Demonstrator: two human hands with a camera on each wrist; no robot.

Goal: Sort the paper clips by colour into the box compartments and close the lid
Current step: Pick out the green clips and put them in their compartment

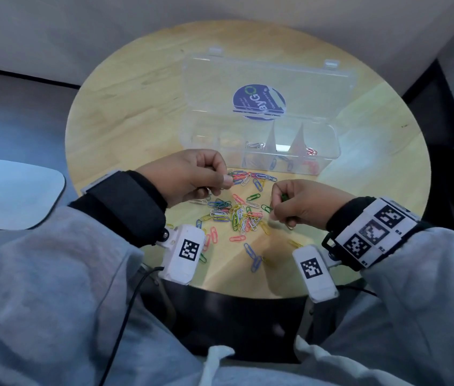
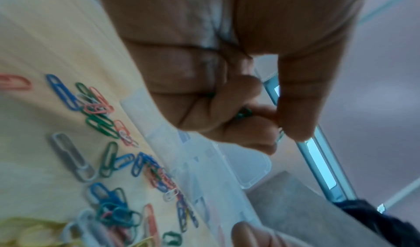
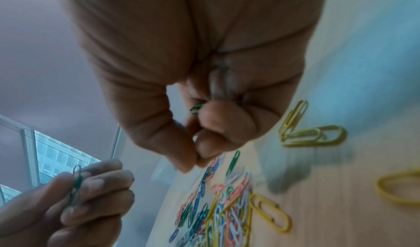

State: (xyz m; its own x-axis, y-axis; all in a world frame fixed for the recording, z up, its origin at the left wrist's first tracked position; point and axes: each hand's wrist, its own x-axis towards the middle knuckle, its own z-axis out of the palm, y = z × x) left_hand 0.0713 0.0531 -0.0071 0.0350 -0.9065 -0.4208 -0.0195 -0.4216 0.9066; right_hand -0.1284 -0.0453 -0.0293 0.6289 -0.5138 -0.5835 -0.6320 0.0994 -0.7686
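Observation:
A loose pile of coloured paper clips [image 1: 237,213] lies on the round wooden table [image 1: 125,107], just in front of the clear compartment box [image 1: 329,154]. The box's lid [image 1: 304,79] stands open behind it. White, blue and red clips show in separate compartments. My left hand [image 1: 224,181] hovers over the pile's far left edge, its fingers curled round green clips [image 2: 244,113]. My right hand [image 1: 276,208] is at the pile's right side, pinching green clips [image 3: 196,108]. In the right wrist view, the left hand [image 3: 90,188] holds its green clips [image 3: 76,184] upright.
A white rounded surface [image 1: 11,190] sits off the table to the left. Stray yellow clips [image 3: 313,136] and blue clips [image 1: 252,256] lie towards the table's near edge. A grey wall stands behind the table. Dark floor lies to the right.

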